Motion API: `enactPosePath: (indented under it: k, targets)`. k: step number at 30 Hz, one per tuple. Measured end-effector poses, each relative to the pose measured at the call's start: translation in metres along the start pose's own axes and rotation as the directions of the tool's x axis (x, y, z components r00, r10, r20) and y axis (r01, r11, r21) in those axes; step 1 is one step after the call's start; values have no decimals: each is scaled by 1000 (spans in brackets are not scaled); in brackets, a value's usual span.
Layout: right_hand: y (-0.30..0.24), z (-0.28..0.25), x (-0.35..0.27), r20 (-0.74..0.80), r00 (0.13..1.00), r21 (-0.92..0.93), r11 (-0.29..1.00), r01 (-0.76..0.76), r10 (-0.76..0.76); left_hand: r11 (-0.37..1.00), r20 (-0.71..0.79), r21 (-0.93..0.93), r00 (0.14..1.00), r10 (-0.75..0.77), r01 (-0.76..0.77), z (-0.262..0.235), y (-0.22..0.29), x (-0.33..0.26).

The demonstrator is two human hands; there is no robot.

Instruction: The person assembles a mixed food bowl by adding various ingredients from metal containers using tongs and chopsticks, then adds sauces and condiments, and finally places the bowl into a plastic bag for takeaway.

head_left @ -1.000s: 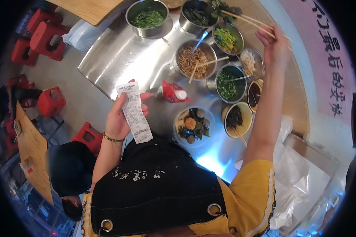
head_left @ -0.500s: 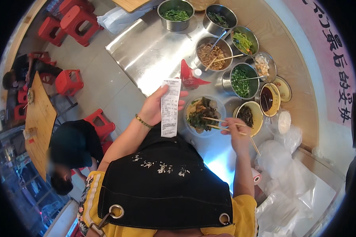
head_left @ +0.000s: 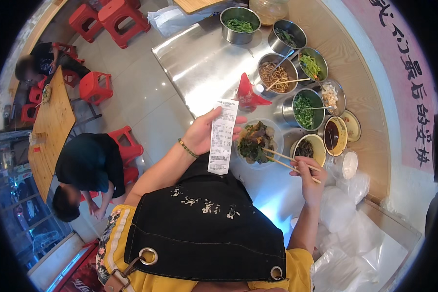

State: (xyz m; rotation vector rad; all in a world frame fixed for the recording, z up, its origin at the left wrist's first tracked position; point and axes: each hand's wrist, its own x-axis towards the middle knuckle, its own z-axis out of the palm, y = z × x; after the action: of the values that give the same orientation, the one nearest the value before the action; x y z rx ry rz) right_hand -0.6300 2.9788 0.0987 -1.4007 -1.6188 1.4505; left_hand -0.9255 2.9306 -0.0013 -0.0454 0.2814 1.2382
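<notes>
In my left hand is a long printed paper receipt, the thumb in front and the fingers behind it. My right hand grips a pair of wooden chopsticks. Their tips reach into the food, a mix of dark leafy greens and brownish and pale pieces. It lies in a round clear plastic bowl on the steel counter, just right of the receipt. Beyond the bowl stands a red pouch with a white cap.
Steel pots hold chopped scallions, brown strips and greens. Nearby are a dark sauce bowl and a yellow bowl. Clear plastic bags lie at right. Leftward are red stools, a wooden table and two people.
The counter has shifted rightward in view. My right hand has turned and drawn back a little from the bowl. The chopstick tips are nearer the bowl's right side, and the food looks rearranged.
</notes>
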Motion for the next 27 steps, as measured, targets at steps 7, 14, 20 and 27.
enactPosePath:
  k: [7, 14, 20, 27]
  targets:
    - [-9, -3, 13, 4, 999, 24, 999, -38, 38, 998, 64, -68, 998, 14, -10, 0, 8, -2]
    - [4, 22, 21, 94, 991, -25, 995, -92, 94, 994, 101, -112, 995, 16, -4, 0, 17, 2]
    - [-2, 24, 23, 55, 997, -8, 999, -50, 50, 992, 132, -128, 991, 23, -6, 4, 23, 6]
    - [-9, 14, 23, 40, 998, 15, 999, -40, 40, 988, 157, -151, 988, 3, 21, 4, 26, 13]
